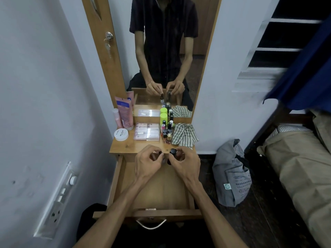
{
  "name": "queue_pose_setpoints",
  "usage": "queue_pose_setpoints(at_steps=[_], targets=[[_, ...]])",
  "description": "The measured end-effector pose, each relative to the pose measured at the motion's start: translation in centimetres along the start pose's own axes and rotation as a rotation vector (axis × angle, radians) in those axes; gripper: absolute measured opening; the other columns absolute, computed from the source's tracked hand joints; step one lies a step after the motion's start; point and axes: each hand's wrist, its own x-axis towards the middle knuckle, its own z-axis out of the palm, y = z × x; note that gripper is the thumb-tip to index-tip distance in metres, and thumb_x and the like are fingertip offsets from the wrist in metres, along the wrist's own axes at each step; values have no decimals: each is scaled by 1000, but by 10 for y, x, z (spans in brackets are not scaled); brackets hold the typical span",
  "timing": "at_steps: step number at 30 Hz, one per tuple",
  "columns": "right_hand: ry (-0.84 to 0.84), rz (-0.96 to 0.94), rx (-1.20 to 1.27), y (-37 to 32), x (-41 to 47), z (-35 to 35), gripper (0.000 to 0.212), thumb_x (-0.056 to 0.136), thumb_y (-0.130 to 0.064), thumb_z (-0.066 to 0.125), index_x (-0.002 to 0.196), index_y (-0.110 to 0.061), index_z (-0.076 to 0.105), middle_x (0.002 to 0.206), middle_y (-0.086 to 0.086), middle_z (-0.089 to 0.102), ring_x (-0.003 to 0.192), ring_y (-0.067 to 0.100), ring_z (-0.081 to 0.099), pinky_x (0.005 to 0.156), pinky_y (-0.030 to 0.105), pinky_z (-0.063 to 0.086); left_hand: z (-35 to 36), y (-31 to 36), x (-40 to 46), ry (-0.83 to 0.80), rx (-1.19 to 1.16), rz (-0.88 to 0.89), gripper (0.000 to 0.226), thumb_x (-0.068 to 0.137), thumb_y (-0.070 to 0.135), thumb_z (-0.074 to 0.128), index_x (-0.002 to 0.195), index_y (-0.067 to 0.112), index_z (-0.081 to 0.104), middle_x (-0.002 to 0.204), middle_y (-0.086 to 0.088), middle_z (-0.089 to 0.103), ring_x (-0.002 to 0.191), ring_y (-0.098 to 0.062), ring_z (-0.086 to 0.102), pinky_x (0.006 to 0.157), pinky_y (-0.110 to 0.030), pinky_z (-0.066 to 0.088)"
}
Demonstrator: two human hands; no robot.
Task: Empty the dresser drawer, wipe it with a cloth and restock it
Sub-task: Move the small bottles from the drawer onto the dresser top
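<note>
Currently mid-task, by the look of things. Drawer (125, 179) pulled fully out below dresser top (123, 146); visible floor bare wood, nothing lying on it as far as hands and arms allow a check. Small tag or label at inner front edge, unread.

Left hand (148, 162) curled round a small dark-capped bottle (160, 152), pinch grip, over back of drawer just under top's front lip. Right hand (184, 162) likewise pinching a second black-capped bottle (172, 152), just beside the first. Both bottles held upright, clear of drawer floor as far as can be told. Mirror (161, 51) confirms two hands each on a small bottle.

On top: cluster of nail polish bottles (167, 131), green-capped can (163, 117), clear flat boxes (147, 131), white jar (121, 134), pink tubes (125, 113), checked cloth (185, 134) lying crumpled to right of cluster, not in hand.

Judgement: emptying done or near done. Cannot tell whether the two bottles are last out or first back in; cannot tell whether wiping has happened, though cloth set aside and bare drawer are compatible with either. Remaining at least: return of nearly all items from top to drawer, then closing.

Grey bag (232, 174) on floor to right, not involved.
</note>
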Motion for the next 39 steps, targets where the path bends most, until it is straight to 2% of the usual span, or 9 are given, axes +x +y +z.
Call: queue_pose_setpoints(at_steps=[5,7,15,17,21,26,31,35,39], targets=[[12,-15,14,-16,27,4,17,78,-35,81,88,-23,74,77,-14,67,65,1,58,59,13,44,-6,5,33,-2,27,-7,17,78,13,84,91,16,73,82,10,66,64,-7,59,57,-22,49],[1,-22,9,-20,37,7,15,79,-33,80,89,-23,75,78,-17,65,69,0,57,61,8,40,-3,3,45,-13,56,-26,16,80,14,83,93,17,73,85,12,66,63,-5,59,57,-17,46],[-53,-1,-34,-16,53,23,22,81,-34,78,98,-22,76,85,-10,71,74,5,60,63,7,37,13,-7,64,-78,71,-69,17,83,19,80,99,20,75,94,11,70,63,-7,61,63,-29,54],[-48,9,-31,-14,54,25,23,81,-34,78,100,-22,76,84,-10,71,74,4,60,63,10,40,15,-9,64,-79,87,-81,17,83,20,81,99,20,76,94,11,71,63,-7,61,63,-25,52],[-44,25,-34,-13,54,25,23,81,-36,78,100,-23,76,83,-12,70,72,3,60,62,7,37,17,-6,64,-73,101,-106,16,82,21,81,97,22,75,91,12,70,62,-5,60,61,-10,40],[-64,18,-25,-8,52,21,36,77,-44,76,108,-25,74,86,-13,71,72,4,63,65,17,50,19,-3,65,-86,100,-98,18,82,24,81,98,23,73,90,15,65,61,-5,58,60,-14,40],[-14,96,-21,10,53,12,35,79,-36,70,110,-21,76,88,-11,73,74,7,66,71,27,58,17,-6,59,-61,104,-78,28,81,27,83,106,23,70,93,16,63,61,-4,59,60,-20,49],[66,220,-73,25,66,9,31,84,-32,68,110,-18,76,96,-3,75,84,15,69,74,29,55,17,-9,49,-3,59,-73,21,85,20,78,104,20,68,91,14,63,61,-3,60,57,-30,56],[75,284,-149,35,84,14,45,84,-38,68,120,-11,70,112,8,70,102,27,64,84,38,52,16,-4,39,117,31,-76,15,85,9,73,88,21,64,73,11,58,55,-8,54,49,-36,48]])
